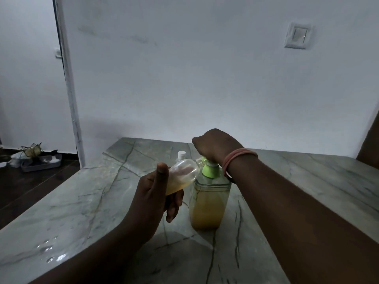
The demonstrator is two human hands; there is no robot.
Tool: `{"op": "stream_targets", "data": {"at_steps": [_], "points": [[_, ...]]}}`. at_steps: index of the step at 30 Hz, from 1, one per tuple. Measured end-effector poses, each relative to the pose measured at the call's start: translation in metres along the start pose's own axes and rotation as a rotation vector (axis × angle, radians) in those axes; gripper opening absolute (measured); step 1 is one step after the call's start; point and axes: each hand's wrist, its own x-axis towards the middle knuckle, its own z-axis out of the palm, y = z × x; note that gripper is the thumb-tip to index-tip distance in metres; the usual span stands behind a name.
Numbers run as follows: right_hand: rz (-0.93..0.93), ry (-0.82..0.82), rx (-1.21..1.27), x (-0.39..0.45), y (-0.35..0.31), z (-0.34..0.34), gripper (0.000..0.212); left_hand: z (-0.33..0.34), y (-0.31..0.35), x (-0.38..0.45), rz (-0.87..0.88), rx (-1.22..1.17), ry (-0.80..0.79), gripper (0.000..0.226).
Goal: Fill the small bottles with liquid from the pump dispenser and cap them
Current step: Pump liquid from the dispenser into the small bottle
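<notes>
- Both forearms come in from the bottom edge, at 7 and 5 o'clock, over a grey marble table (86, 201) with dark veins.
- Water droplets (50, 251) sit on the table at about 8 o'clock, near the left forearm.
- Left hand (152, 198) just left of centre, wrapped around a small clear bottle (182, 177); thumb up along its near side, fingers curled underneath.
- Small clear bottle is tilted, neck pointing toward 2 o'clock at the pump spout; some amber liquid pooled in its lower end, upper part clear.
- Whether the bottle mouth touches the spout: cannot tell, too blurred.
- Pump dispenser (208, 203) stands upright on the table just right of the left hand, clear body, roughly half full of amber liquid, green collar on top.
- Right hand (215, 145) is on top of the pump head, fingers closed down over it, palm side hidden.
- Pink bangles (235, 160) on the right wrist, beside the dispenser's collar.
- Second small bottle (181, 156) with a white cap stands behind the held one, at 12 o'clock from it, mostly hidden.
- Wall switch (297, 35) on the white wall at 2 o'clock.
- Grey tray (41, 163) with clutter on the dark floor at 9 o'clock, well apart from the table.
</notes>
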Motion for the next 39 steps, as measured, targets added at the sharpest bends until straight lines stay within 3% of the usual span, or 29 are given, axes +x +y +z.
{"op": "stream_targets", "data": {"at_steps": [6,10,21,24,31,39], "points": [[-0.024,-0.032,-0.100,-0.002,-0.008,-0.006,0.026,0.002,0.003,-0.003,-0.009,0.000,0.000,0.085],[-0.063,0.040,-0.085,0.000,-0.007,-0.007,0.028,0.002,0.003,-0.002,-0.008,-0.012,-0.013,0.087],[-0.048,-0.037,-0.094,0.005,-0.004,-0.005,0.031,0.002,0.004,-0.002,-0.011,0.004,-0.015,0.088],[-0.076,0.016,-0.084,0.006,-0.004,-0.008,0.033,0.003,0.004,-0.002,-0.003,0.012,-0.021,0.092],[-0.042,0.018,-0.013,0.003,0.001,0.002,0.031,-0.002,-0.003,0.000,0.001,0.036,-0.033,0.075],[-0.058,0.081,-0.047,0.002,-0.004,-0.004,0.030,0.007,0.004,-0.002,-0.047,-0.016,-0.041,0.079]]}}
